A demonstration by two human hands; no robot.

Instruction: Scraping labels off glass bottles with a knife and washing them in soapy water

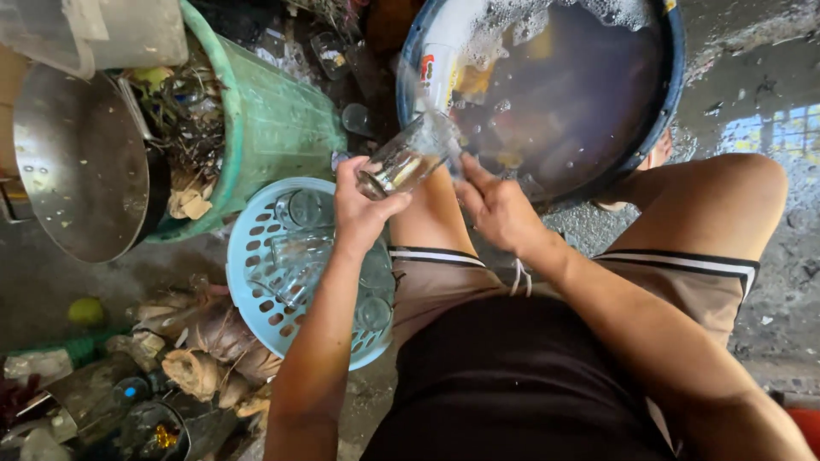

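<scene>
My left hand (360, 207) grips the base of a clear drinking glass (408, 157), held tilted with its mouth toward the wash basin. My right hand (495, 207) is at the glass's rim, fingers touching its upper end. Both hands are above my knees, between a light blue perforated basket (256, 256) and a big blue-rimmed basin (547, 94) of dark soapy water. Several clear glasses (299, 256) lie in the basket, just below my left forearm.
A green plastic bin (273, 128) full of scraps stands at upper left beside a round metal lid (81, 162). Coconut husks (205, 350), a lime (85, 312) and bottles litter the lower left. The concrete floor (760, 94) at right is wet.
</scene>
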